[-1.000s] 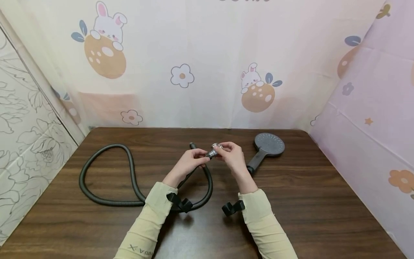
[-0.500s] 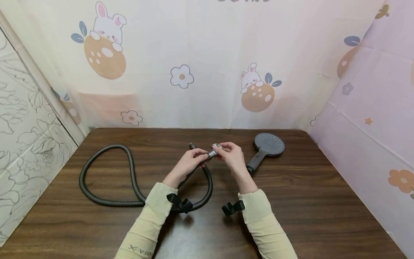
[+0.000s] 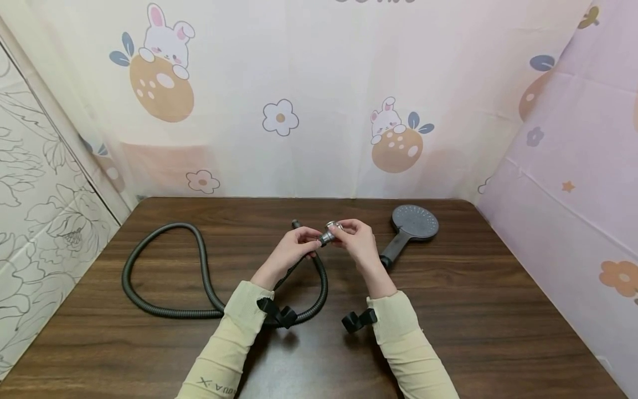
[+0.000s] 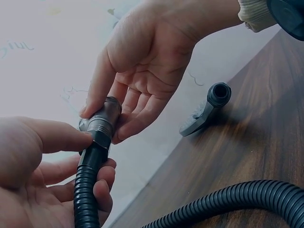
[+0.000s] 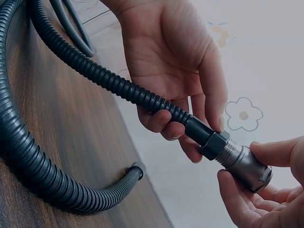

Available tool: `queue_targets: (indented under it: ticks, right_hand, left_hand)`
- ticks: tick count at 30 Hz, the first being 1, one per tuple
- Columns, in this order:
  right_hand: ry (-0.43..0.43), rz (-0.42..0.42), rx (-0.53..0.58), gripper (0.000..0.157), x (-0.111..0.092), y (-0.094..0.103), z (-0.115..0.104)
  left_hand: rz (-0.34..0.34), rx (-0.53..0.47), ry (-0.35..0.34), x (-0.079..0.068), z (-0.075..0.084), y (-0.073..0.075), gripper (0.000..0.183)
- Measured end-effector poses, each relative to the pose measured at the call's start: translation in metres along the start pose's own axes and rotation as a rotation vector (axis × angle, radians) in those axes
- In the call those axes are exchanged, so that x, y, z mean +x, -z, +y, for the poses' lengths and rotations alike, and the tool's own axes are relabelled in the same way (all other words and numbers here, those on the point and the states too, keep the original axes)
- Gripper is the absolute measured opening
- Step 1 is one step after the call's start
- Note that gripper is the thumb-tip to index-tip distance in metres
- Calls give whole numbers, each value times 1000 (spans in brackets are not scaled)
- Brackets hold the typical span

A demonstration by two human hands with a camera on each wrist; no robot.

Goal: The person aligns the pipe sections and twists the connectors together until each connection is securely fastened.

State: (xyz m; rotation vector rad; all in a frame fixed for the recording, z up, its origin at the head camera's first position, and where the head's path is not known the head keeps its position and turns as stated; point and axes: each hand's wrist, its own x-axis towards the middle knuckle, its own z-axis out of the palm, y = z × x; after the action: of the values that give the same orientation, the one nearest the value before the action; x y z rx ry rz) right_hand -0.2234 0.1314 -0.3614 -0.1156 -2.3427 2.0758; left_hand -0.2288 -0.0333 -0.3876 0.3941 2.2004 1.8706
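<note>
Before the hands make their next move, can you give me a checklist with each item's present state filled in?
1. Left hand grips the corrugated shower hose near its end: ok.
2. Right hand pinches the metal threaded fitting: ok.
3. Fitting in line with the hose nut: ok.
4. Nut covering all the threads: not ok, some show.
5. Washer inside the nut: cannot tell, hidden.
6. Shower head lying on the table, out of both hands: ok.

Left-sleeve lettering (image 3: 217, 386) — X (image 3: 203, 382) legible, curtain lettering (image 3: 375, 1) — unreadable
</note>
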Motion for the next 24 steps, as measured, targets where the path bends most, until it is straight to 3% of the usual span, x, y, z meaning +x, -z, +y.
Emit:
queue_targets:
  ticks: [13,16,24]
  right_hand:
    - [5,-2,0,32,0,0,-1]
    - [7,-4,0,32,0,0,-1]
    - [8,-2,-4,31,0,0,0]
  left_hand:
    - [-27,8,0,1,-2,1,31]
    - [-42,4,11,-3,6,1,32]
    - [-3,-7,55,0,1,0,29]
